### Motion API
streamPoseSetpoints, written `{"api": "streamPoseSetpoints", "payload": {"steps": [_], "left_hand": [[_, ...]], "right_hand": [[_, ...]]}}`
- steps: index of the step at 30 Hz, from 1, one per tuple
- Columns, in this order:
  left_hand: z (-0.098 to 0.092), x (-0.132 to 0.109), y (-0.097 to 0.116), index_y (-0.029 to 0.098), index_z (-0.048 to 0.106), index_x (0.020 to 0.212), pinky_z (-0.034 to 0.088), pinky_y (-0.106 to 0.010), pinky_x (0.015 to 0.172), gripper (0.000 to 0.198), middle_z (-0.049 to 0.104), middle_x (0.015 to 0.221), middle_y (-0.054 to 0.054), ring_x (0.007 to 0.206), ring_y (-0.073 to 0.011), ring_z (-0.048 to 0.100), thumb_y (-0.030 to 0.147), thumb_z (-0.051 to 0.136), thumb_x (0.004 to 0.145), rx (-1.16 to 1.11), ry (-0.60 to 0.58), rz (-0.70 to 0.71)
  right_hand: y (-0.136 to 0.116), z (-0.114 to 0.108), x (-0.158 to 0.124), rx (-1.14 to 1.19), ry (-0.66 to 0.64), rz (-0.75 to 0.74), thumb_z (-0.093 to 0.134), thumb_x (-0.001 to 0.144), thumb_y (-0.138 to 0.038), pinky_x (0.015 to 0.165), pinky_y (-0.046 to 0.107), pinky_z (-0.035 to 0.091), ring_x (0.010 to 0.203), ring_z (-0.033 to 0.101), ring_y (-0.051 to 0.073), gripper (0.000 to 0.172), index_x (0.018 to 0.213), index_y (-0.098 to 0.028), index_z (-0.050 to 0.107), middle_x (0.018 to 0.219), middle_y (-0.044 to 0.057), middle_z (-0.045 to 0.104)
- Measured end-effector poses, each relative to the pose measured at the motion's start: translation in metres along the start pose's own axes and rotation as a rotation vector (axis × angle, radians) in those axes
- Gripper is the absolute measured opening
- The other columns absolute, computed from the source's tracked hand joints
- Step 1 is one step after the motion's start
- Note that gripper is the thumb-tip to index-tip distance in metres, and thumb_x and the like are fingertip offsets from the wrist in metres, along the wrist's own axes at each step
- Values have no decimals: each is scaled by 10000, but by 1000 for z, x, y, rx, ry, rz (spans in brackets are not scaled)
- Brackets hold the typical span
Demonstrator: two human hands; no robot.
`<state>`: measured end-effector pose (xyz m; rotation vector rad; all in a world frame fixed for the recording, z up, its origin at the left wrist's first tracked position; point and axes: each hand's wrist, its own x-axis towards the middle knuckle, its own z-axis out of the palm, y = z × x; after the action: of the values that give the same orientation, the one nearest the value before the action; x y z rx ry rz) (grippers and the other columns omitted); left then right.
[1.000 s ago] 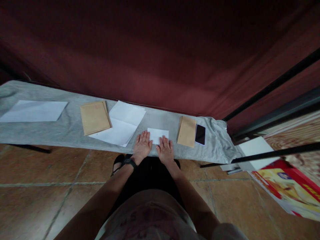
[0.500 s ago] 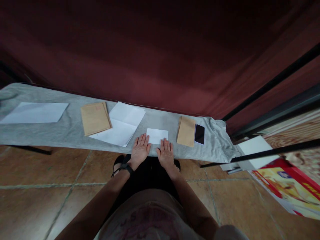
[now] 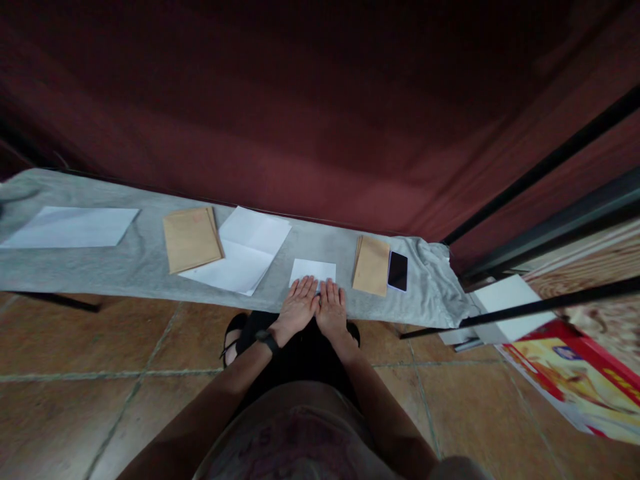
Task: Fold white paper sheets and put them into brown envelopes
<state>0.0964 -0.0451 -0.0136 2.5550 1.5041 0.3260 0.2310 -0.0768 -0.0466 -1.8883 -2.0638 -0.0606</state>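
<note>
A small folded white paper (image 3: 313,269) lies on the grey cloth (image 3: 150,267) that covers a narrow bench. My left hand (image 3: 299,305) lies flat with its fingers stretched out, fingertips on the near edge of the paper. My right hand (image 3: 331,306) lies flat beside it, fingers also on the paper's near edge. The two hands touch side by side. A dark watch (image 3: 269,341) is on my left wrist.
Right of the paper lie a stack of brown envelopes (image 3: 372,265) and a black phone (image 3: 398,271). Left are an unfolded white sheet (image 3: 243,248), another brown envelope stack (image 3: 191,238) and a white sheet (image 3: 70,227). A red curtain hangs behind. A white box (image 3: 506,303) sits on the tiled floor at right.
My left hand has slid right, from beside the folded paper to its near edge, and now touches my right hand. The right hand has stayed almost in place.
</note>
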Motion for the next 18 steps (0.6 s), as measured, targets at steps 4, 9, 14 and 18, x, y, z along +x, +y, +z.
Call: {"api": "streamPoseSetpoints", "payload": {"steps": [4,9,14,18], "left_hand": [[7,6,2,92,450,1522,239,-436,1262,584,433,1588,-135,1517,-239,334,355,271,1033,-31,-1,-57],[8,-3,-13,68,433,1528,246,-443,1256,631,397,1601,-171,1520,-270,324,434,320,1026,-28,73,-80],[4,-14,-26,47,444,1515,248,-454,1252,634,410,1589,-196,1513,-292,338,433,361,1019,-35,114,-103],[3,-21,-28,43,453,1505,242,-462,1252,629,406,1590,-205,1512,-305,337,424,391,1008,-63,134,-123]], "right_hand": [[1,2,0,13,18,-1,380,1054,-261,1217,556,246,1513,324,311,525,1542,-70,402,1602,211,380],[1,0,-1,8,11,-2,435,1054,-331,1219,552,248,1513,319,323,555,1541,-67,403,1602,218,378],[0,-2,-1,4,4,-3,471,1049,-387,1223,552,243,1508,326,327,596,1546,-67,393,1600,223,379],[0,-2,-1,3,2,-1,477,1047,-380,1223,547,243,1509,324,325,601,1552,-70,382,1601,223,379]]}}
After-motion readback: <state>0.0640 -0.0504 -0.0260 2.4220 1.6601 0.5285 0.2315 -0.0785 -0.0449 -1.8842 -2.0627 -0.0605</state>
